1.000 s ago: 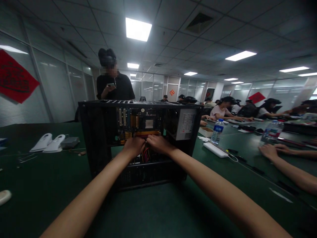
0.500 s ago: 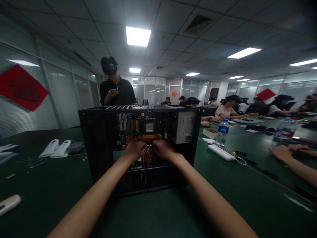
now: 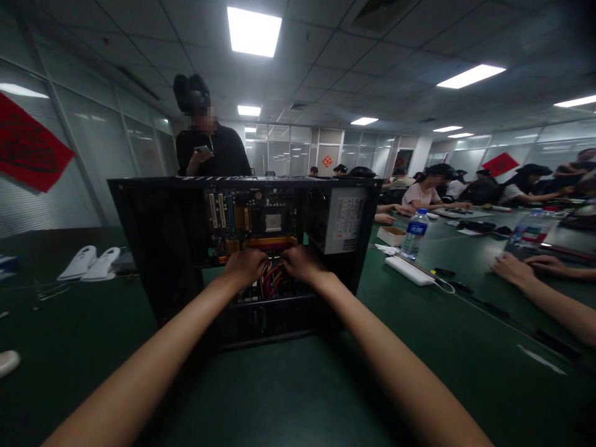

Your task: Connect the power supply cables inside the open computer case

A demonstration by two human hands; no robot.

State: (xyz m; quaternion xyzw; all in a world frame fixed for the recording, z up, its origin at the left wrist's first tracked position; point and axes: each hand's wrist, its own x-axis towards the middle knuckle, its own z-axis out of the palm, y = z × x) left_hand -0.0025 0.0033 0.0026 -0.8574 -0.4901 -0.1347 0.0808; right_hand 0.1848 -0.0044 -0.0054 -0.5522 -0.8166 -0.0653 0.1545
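Observation:
A black computer case (image 3: 158, 248) lies open towards me on the green table, with its motherboard (image 3: 261, 202) showing inside. Both of my hands reach into it at the board's lower part. My left hand (image 3: 246, 268) has its fingers curled in at the left end of the orange and yellow memory slots (image 3: 272, 242). At the right end of those slots, my right hand (image 3: 302, 264) is bent in the same way. What the fingertips grip is hidden. Red, yellow and dark cables (image 3: 271, 280) bunch just below and between the hands. A silver power supply (image 3: 347, 220) fills the case's upper right.
A water bottle (image 3: 416, 234), a white power bank (image 3: 408, 271) with a cable and a small box (image 3: 391, 234) stand right of the case. White pieces (image 3: 100, 266) lie left. Another person's hands (image 3: 514, 270) rest at far right; a person (image 3: 212, 149) stands behind the case.
The view has tilted down a little, and the case appears larger and further left. My hands stay by the memory slots, their fingers still curled.

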